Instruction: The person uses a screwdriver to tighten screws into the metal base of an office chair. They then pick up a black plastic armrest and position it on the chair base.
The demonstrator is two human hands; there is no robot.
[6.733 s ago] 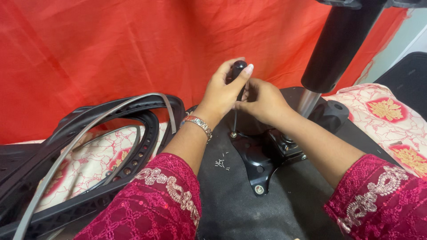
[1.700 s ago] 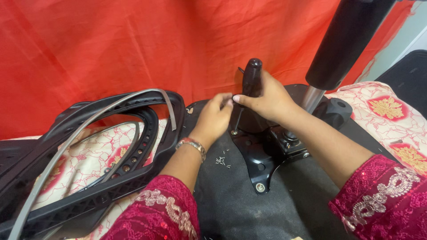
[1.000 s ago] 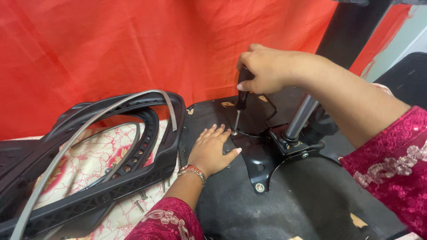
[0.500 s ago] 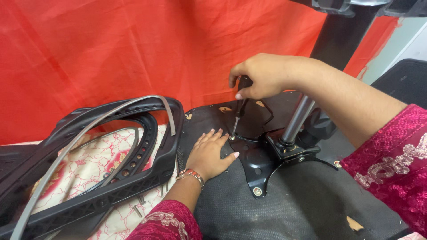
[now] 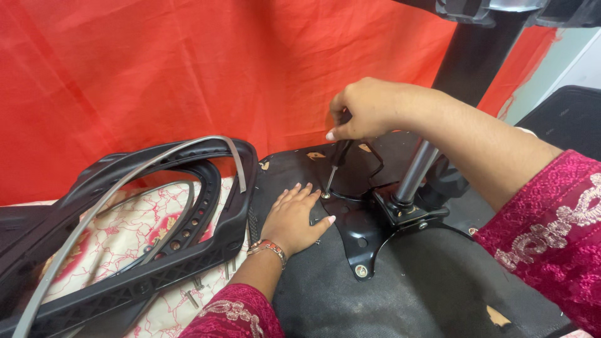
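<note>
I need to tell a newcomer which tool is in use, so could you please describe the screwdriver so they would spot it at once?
Start at the red cloth and drop to the black seat underside with its metal plate. The screwdriver stands nearly upright there, gripped by the right hand, tip on the plate beside the flat left hand. It alone is thin, dark-handled and hand-held.

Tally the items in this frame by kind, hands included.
Hands: 2 (left hand, right hand)
Screwdriver: 1
Black metal mounting plate: 1
Gas-lift cylinder: 1
Black plastic frame: 1
Red cloth backdrop: 1
Total: 7
</note>
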